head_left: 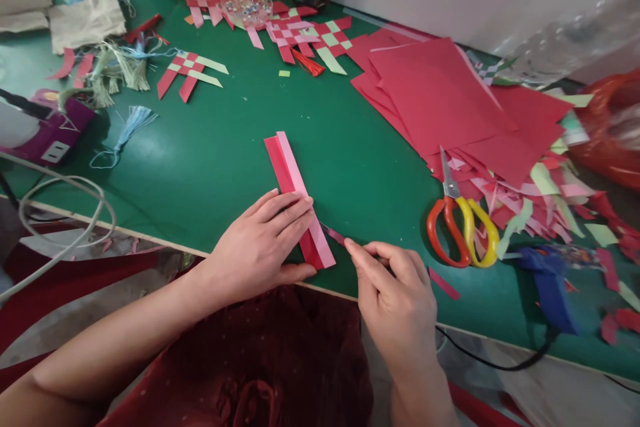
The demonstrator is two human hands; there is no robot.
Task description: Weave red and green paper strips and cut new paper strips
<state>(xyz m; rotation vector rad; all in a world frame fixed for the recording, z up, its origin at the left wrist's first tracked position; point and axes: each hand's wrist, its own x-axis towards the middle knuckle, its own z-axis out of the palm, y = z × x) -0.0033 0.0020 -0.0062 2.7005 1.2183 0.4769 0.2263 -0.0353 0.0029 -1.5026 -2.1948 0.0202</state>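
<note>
A folded strip of red and pink paper (293,170) lies slantwise on the green tabletop near its front edge. Across its lower half my left hand (267,240) is laid flat, fingers stretched out and pressing the paper down. My right hand (395,290) pinches a slim tool with a dark pink handle (336,235). The tool's thin metal tip is at the strip's right edge, beside my left fingertips; its exact kind is unclear. To the right of my right hand lie scissors (459,230) with one orange and one yellow handle loop, blades pointing away.
Red paper sheets (440,100) are stacked at the right, with paper scraps (530,207) below them. A blue glue gun (550,287) lies near the front edge. Woven paper pieces (295,33) lie at the back; tassels (130,127) and a purple power strip (55,123) are left.
</note>
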